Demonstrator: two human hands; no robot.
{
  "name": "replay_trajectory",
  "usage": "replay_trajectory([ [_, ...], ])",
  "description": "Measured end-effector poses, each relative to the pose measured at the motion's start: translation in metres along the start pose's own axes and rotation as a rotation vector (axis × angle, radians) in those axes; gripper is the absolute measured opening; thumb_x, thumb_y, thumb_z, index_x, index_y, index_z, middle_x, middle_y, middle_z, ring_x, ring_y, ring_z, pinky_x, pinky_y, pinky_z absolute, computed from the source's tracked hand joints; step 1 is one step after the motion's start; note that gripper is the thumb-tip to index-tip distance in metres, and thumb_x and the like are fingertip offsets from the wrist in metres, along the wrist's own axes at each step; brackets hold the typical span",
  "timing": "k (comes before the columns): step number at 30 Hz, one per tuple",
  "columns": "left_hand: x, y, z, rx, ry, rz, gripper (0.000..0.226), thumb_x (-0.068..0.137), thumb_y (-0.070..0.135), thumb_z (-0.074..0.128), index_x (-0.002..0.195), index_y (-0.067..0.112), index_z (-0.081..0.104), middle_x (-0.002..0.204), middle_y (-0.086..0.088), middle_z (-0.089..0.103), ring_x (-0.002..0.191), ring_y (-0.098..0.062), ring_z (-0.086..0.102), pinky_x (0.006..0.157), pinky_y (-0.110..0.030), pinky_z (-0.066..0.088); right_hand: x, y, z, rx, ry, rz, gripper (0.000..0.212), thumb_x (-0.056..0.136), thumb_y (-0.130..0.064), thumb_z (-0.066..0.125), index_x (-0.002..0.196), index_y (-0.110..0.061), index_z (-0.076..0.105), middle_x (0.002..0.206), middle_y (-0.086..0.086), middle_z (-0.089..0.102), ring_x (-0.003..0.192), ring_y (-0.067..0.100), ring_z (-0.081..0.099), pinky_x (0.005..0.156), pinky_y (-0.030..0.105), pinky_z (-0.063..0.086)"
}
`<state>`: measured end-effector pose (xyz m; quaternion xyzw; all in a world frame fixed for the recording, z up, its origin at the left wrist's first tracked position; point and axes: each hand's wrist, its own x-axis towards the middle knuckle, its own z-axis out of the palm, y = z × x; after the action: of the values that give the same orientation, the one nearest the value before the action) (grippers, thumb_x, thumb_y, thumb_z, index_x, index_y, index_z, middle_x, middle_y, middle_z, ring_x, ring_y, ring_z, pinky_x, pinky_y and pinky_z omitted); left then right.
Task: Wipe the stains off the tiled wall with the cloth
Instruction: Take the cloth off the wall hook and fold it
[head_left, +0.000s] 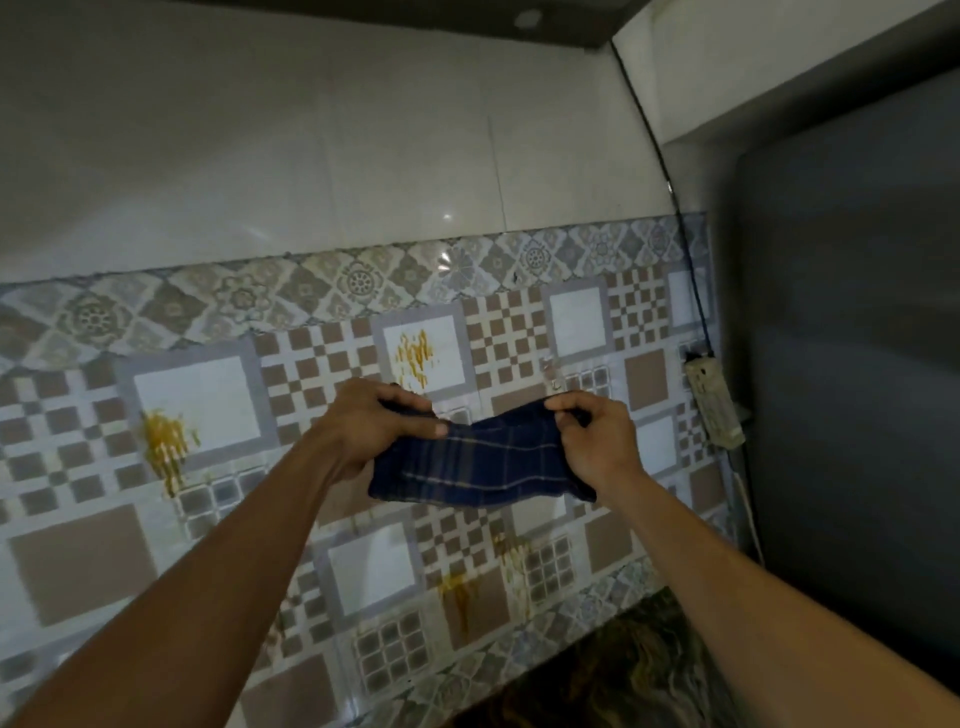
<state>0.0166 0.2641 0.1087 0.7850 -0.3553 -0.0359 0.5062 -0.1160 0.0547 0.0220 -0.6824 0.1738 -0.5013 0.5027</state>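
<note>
1. Both hands, left hand (376, 422) and right hand (597, 436), pinch the cloth (478, 465) stretched between them.
2. Yellow stain (414, 358) sits just above; wall (208, 395) unwiped.
3. Next, I judge: bunch cloth, press upward.

head view | worn on person's head | faces tiled wall (322, 171) | close, tilted

left hand (363, 431) bare | right hand (597, 441) bare | forearms unsleeved

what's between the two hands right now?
Head view: the cloth, dark blue plaid, stretched between left hand and right hand, both gripping its top edge. Behind it, the tiled wall, stains unwiped.
</note>
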Motion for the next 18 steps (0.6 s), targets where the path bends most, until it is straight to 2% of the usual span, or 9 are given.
replay_trajectory([
  [3, 0.035, 0.008, 0.014, 0.254, 0.049, 0.049, 0.032, 0.074, 0.016, 0.09, 0.104, 0.01, 0.078, 0.119, -0.007, 0.07, 0.104, -0.024, 0.066, 0.095, -0.038, 0.057, 0.019, 0.019, -0.003, 0.082, 0.042, 0.077, 0.019, 0.101, -0.005, 0.061, 0.105, -0.019, 0.074, 0.101, -0.01, 0.066, 0.089, 0.005, 0.062, 0.085, 0.017, 0.053],
  [5, 0.068, 0.018, 0.023, 0.505, 0.137, 0.166, 0.035, 0.081, 0.021, 0.085, 0.113, 0.01, 0.076, 0.124, -0.01, 0.068, 0.108, -0.023, 0.064, 0.097, -0.032, 0.051, 0.035, 0.032, 0.001, 0.137, 0.05, 0.116, 0.021, 0.1, -0.008, 0.062, 0.114, -0.02, 0.072, 0.112, -0.003, 0.067, 0.093, 0.011, 0.064, 0.085, 0.024, 0.054],
  [7, 0.095, 0.033, 0.03, 0.677, 0.212, 0.318, 0.036, 0.086, 0.02, 0.08, 0.118, 0.006, 0.074, 0.131, -0.016, 0.064, 0.115, -0.026, 0.061, 0.096, -0.025, 0.043, 0.049, 0.038, 0.009, 0.154, 0.049, 0.104, 0.029, 0.1, -0.007, 0.061, 0.126, -0.02, 0.067, 0.122, 0.0, 0.065, 0.101, 0.015, 0.064, 0.088, 0.025, 0.054],
  [9, 0.125, 0.047, 0.043, 0.807, 0.239, 0.461, 0.031, 0.09, 0.013, 0.073, 0.119, 0.002, 0.073, 0.139, -0.022, 0.054, 0.128, -0.034, 0.05, 0.1, -0.025, 0.037, 0.069, 0.045, 0.02, 0.125, 0.089, 0.05, 0.036, 0.101, -0.008, 0.06, 0.135, -0.018, 0.062, 0.13, 0.002, 0.061, 0.111, 0.018, 0.06, 0.098, 0.026, 0.05],
  [12, 0.166, 0.068, 0.057, 0.961, 0.311, 0.578, 0.026, 0.089, 0.004, 0.065, 0.114, 0.004, 0.071, 0.143, -0.021, 0.045, 0.122, -0.037, 0.051, 0.095, -0.027, 0.04, 0.1, 0.052, 0.039, 0.072, 0.145, -0.016, 0.042, 0.102, -0.01, 0.058, 0.144, -0.012, 0.054, 0.14, 0.007, 0.053, 0.124, 0.022, 0.054, 0.11, 0.03, 0.043],
  [15, 0.198, 0.082, 0.066, 1.173, 0.364, 0.647, 0.028, 0.09, 0.003, 0.06, 0.117, 0.007, 0.066, 0.145, -0.017, 0.039, 0.123, -0.038, 0.05, 0.099, -0.04, 0.046, 0.128, 0.059, 0.061, 0.02, 0.208, -0.061, 0.044, 0.103, -0.01, 0.056, 0.147, -0.009, 0.049, 0.139, 0.011, 0.048, 0.124, 0.023, 0.05, 0.107, 0.024, 0.037],
  [18, 0.217, 0.081, 0.071, 1.575, 0.502, 0.751, 0.03, 0.094, 0.016, 0.06, 0.123, 0.011, 0.066, 0.153, -0.012, 0.028, 0.133, -0.035, 0.036, 0.106, -0.045, 0.037, 0.149, 0.071, 0.083, -0.022, 0.195, -0.093, 0.045, 0.104, -0.013, 0.055, 0.148, -0.008, 0.048, 0.136, 0.013, 0.045, 0.122, 0.028, 0.052, 0.104, 0.027, 0.04],
])
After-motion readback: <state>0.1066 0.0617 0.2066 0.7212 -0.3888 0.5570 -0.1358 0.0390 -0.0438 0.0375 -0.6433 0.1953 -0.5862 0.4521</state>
